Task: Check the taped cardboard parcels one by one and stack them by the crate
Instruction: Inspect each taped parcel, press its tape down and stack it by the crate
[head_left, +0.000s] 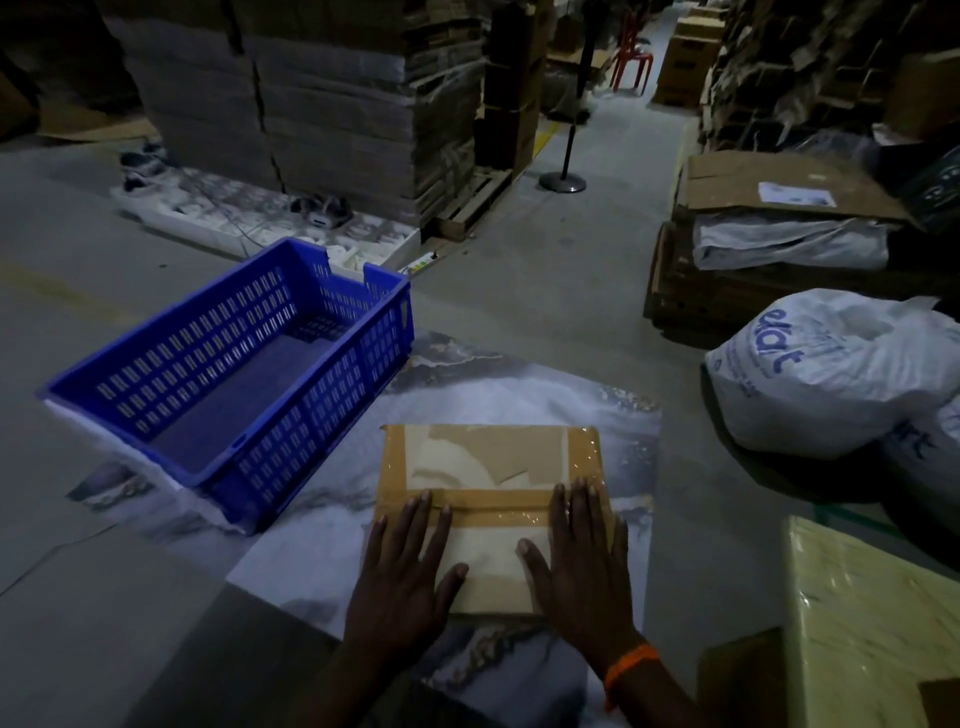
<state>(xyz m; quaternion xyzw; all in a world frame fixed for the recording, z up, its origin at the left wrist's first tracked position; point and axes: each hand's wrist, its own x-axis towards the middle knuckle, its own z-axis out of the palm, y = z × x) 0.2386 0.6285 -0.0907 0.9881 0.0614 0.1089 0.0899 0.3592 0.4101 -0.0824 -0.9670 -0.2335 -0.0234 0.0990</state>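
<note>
A flat taped cardboard parcel (488, 467) lies on a marble-patterned sheet (519, 384), just right of a blue slotted plastic crate (228, 374). Glossy tape runs across its middle and along its edges. My left hand (408, 571) lies flat on the parcel's near left part, fingers straight and spread. On the near right part my right hand (579, 551) presses flat too, with an orange band at its wrist. The crate holds nothing that I can see.
White plastic sacks (831, 364) sit to the right. A yellowish wrapped box (872, 623) stands at the near right. Flattened cartons (779, 218) pile up beyond the sacks. Tall cardboard stacks on pallets (337, 104) rise behind the crate, with a stand pole (563, 176) in the aisle.
</note>
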